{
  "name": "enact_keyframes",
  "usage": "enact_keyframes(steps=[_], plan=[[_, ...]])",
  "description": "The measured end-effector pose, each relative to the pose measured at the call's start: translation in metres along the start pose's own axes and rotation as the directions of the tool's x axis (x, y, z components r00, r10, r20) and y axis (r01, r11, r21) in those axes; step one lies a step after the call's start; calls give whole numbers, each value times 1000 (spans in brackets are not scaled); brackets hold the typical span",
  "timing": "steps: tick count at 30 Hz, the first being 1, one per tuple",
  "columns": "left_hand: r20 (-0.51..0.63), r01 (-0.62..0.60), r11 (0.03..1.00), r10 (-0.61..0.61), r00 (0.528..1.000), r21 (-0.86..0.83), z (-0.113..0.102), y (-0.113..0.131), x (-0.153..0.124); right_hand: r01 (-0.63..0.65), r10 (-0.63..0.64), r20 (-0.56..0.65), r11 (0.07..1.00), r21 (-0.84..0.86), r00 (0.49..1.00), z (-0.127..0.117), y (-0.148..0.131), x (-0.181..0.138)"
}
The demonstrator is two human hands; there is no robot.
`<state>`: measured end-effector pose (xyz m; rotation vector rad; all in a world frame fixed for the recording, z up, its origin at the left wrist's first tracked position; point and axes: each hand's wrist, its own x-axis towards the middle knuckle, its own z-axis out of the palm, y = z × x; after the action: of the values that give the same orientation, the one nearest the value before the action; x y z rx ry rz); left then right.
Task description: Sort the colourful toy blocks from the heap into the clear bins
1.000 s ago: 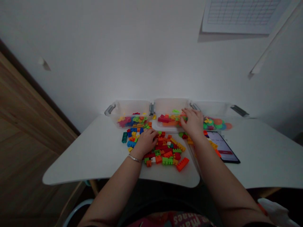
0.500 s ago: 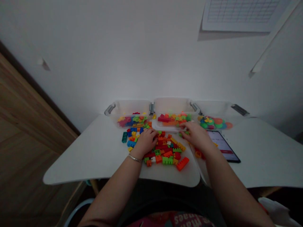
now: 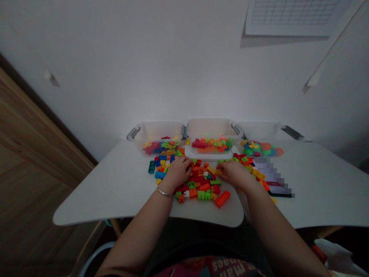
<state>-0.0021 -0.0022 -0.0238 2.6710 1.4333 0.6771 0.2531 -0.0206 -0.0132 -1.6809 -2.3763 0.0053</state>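
Observation:
A heap of small plastic building bricks (image 3: 201, 185) in red, orange, green, yellow and blue lies on the white table (image 3: 115, 192) in front of me. My left hand (image 3: 176, 173), a bracelet on its wrist, rests palm down on the heap's left side with curled fingers; what is under it is hidden. My right hand (image 3: 235, 173) lies on the heap's right side, fingertips touching a yellow brick (image 3: 215, 171). Just behind the heap stands a clear middle box (image 3: 209, 127) holding sorted bricks.
Clear boxes with grey handles stand on either side: the left box (image 3: 155, 130) with mixed pieces and the right box (image 3: 259, 130) with round coloured pieces. A phone (image 3: 273, 181) lies right of my hand. A long orange brick (image 3: 222, 199) sits near the table's front edge.
My right hand has drawn back from the middle box down to the heap of bricks. The left hand has stayed on the heap.

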Motion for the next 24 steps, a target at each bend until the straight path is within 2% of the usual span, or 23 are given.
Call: enact_keyframes(steps=[7,11,17,21,24], plan=[[12,4,1000,-4,1000,19,-2,1,-1,5,-6,-28,999,-37,1000,6,5,-4],[9,2,1000,-2,1000,6,-2,1,-1,21,-26,-88,999,-49,996,10,8,-7],[13,5,1000,-6,1000,22,-1,1,0,18,-26,-117,998,-65,993,6,4,-8],[7,1,1000,-1,1000,26,-1,0,0,-13,32,-318,998,61,948,1,2,-7],[7,0,1000,0,1000,24,-1,0,-1,20,106,-508,972,235,855,-2,2,-7]])
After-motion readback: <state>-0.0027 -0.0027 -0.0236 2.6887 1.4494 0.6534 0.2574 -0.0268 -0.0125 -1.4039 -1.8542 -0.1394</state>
